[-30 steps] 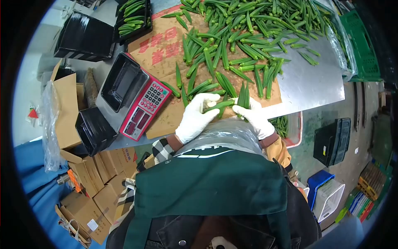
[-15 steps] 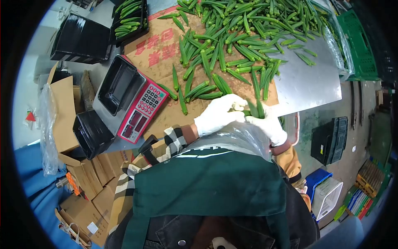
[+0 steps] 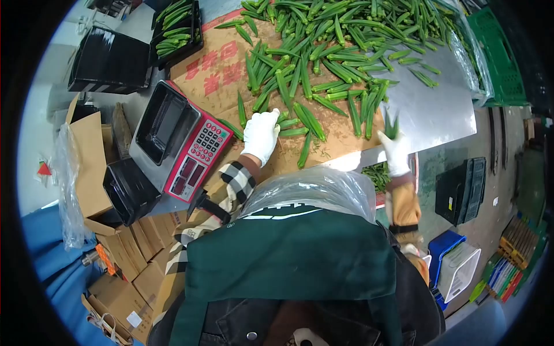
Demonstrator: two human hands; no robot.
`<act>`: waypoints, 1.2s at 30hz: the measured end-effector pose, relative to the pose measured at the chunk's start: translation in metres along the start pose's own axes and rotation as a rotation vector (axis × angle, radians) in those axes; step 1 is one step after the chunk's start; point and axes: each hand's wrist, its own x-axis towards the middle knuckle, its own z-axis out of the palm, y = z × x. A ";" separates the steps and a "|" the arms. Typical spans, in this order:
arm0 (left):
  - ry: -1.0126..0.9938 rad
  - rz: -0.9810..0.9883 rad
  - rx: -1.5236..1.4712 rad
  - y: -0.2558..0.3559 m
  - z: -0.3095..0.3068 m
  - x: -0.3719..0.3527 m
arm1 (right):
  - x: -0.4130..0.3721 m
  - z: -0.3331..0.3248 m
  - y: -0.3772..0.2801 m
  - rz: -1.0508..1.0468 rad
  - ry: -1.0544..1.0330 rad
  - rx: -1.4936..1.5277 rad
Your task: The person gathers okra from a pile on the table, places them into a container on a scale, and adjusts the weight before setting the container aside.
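A large heap of green okra [image 3: 323, 57] covers the back of the work table, with loose pods spread toward me. My left hand [image 3: 261, 137], in a white glove, is at the near left of these pods, its fingers curled onto okra [image 3: 288, 123]; the palm side is hidden. Out past the table's front edge at the right, my right hand [image 3: 397, 154], also gloved and slightly blurred, is closed around a few okra pods [image 3: 392, 126] whose tips point away from me. Below it, a container of okra pods [image 3: 378, 175] shows beside my apron.
A red scale [image 3: 199, 151] bearing a black tray [image 3: 161, 124] stands at the left. Behind it are black trays [image 3: 115, 60] and a tray filled with okra [image 3: 175, 40]. Cardboard [image 3: 225, 75] lies under the pods. A green crate [image 3: 497, 57] is at the far right.
My hands were together at the near edge with okra between them; they have moved apart. The left has gone left onto loose pods, the right rightward with okra. One pod now lies nearer me.
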 end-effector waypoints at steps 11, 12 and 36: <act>-0.216 0.004 0.175 0.007 -0.009 0.019 | 0.008 -0.012 0.021 0.442 -0.290 0.587; -0.228 0.010 0.176 -0.001 0.002 0.022 | -0.005 -0.016 0.016 0.445 -0.269 0.884; -0.024 -0.088 -0.436 0.008 -0.009 -0.044 | -0.003 0.046 0.021 -0.016 -0.117 -0.078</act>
